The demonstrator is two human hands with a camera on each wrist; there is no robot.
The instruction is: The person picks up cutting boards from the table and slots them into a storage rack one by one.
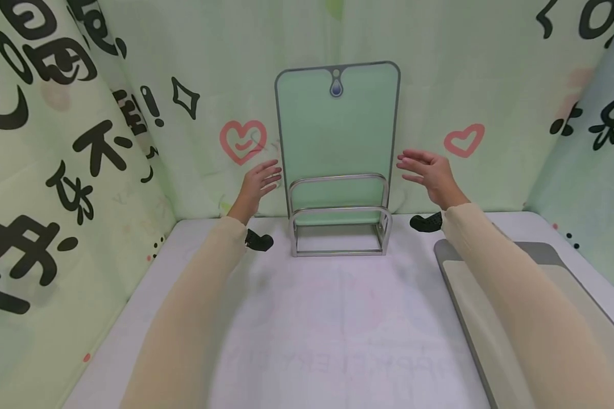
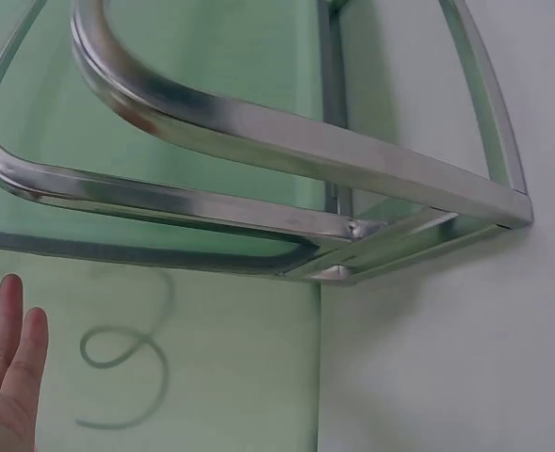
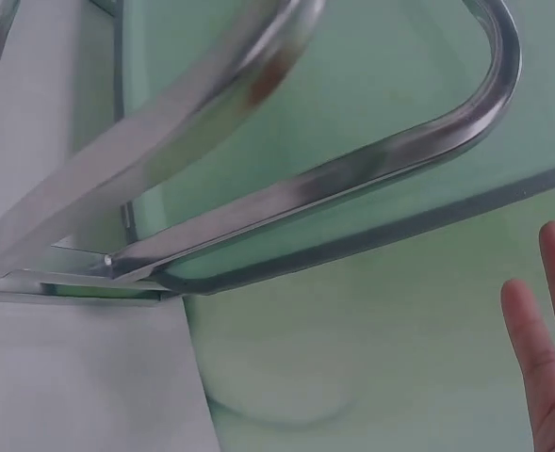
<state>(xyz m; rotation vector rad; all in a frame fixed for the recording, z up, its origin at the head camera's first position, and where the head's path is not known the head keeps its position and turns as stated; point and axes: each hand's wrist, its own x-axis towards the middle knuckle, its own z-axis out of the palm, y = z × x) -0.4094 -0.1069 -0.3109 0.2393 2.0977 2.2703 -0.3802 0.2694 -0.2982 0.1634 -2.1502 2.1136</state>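
A green cutting board [image 1: 337,130] with a grey rim and a drop-shaped hole at its top stands upright in a metal rack [image 1: 340,210]. My left hand [image 1: 258,184] is raised on the board's left side, its fingers extended toward the edge. On the other side my right hand [image 1: 427,172] mirrors it, fingers pointing at the right edge with a small gap between. Both wrist views show the rack's bent tubes close up, with fingers [image 2: 23,363] of the left hand and fingers [image 3: 536,348] of the right hand spread just off the rim. Neither hand holds anything.
A beige board with a grey border [image 1: 491,307] lies flat at the right of the white table [image 1: 337,329], partly under my right forearm. Pale green curtains [image 1: 184,165] with black lettering and pink hearts hang behind and along both sides.
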